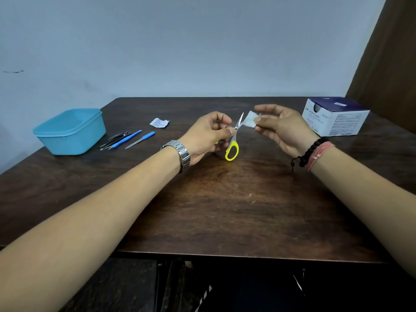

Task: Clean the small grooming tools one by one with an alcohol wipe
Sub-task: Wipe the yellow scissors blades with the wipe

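On the table I saw the tub at ten o'clock, tools just right of it, and the box at two o'clock.

A dark wooden tabletop lies beneath the hands, backed beyond them by a plain pale blue wall, with a brown curtain hanging past the right hand's far side.

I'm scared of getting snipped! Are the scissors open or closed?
Open a little. The scissors show one blade pointing up bare, while the wipe in the right hand covers the other. The left hand holds them.
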`<action>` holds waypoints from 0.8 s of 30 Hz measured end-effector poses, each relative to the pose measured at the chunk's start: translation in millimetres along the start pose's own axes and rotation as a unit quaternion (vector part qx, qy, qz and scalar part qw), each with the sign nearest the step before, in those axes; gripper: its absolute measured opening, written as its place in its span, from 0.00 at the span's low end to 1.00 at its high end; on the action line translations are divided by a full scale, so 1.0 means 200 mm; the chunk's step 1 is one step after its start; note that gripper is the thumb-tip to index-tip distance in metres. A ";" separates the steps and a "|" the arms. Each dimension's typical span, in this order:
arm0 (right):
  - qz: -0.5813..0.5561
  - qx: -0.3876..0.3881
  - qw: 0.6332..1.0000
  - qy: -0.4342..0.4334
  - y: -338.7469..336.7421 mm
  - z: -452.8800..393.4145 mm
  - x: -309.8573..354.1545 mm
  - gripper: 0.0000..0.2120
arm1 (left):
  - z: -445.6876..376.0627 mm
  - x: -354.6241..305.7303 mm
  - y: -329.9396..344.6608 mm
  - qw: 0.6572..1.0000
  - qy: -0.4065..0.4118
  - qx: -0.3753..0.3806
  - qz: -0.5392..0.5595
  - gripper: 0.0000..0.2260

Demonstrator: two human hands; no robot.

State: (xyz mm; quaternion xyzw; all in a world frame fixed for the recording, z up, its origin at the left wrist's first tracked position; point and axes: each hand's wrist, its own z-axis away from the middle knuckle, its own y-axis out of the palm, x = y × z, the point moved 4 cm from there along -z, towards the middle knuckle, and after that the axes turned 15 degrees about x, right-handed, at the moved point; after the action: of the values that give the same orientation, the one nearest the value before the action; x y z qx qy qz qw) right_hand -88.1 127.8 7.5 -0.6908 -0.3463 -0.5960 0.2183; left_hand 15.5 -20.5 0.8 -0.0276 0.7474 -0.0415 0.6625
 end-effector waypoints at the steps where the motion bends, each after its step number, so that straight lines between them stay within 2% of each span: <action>1: 0.017 0.011 1.000 0.016 0.01 0.00 -0.01 0.12 | 0.00 0.00 0.00 1.000 0.001 0.000 0.000 0.07; 6: 0.010 0.105 0.994 0.021 0.08 0.00 -0.03 0.12 | 0.00 0.00 0.00 1.000 -0.002 0.001 0.002 0.08; 10: -0.052 0.113 0.992 -0.002 0.07 0.00 -0.01 0.13 | -0.01 0.00 0.00 1.000 0.002 0.009 0.004 0.08; 14: -0.148 0.077 0.986 -0.030 0.02 -0.01 0.01 0.13 | 0.00 -0.01 0.01 1.000 0.019 0.024 0.009 0.09; 17: -0.049 0.059 0.997 -0.007 0.00 -0.01 0.01 0.12 | 0.00 -0.01 0.01 0.999 0.024 0.031 0.010 0.09; 19: 0.010 0.090 0.996 0.027 0.02 0.00 -0.02 0.12 | -0.01 -0.01 0.01 0.999 0.020 0.034 0.009 0.09; 22: 0.004 0.147 0.988 0.038 0.08 0.01 -0.03 0.14 | -0.01 0.00 0.01 0.999 0.014 0.031 0.003 0.10; 24: -0.039 0.150 0.988 0.019 0.09 0.01 -0.01 0.15 | -0.01 0.00 0.01 0.999 0.012 0.030 0.002 0.10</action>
State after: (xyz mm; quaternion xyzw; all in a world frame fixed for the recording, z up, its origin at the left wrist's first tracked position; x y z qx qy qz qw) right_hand -73.5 117.0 7.8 -0.6249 -0.4540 -0.5584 0.3025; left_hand 14.0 -19.3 0.6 -0.0057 0.7536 -0.0628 0.6543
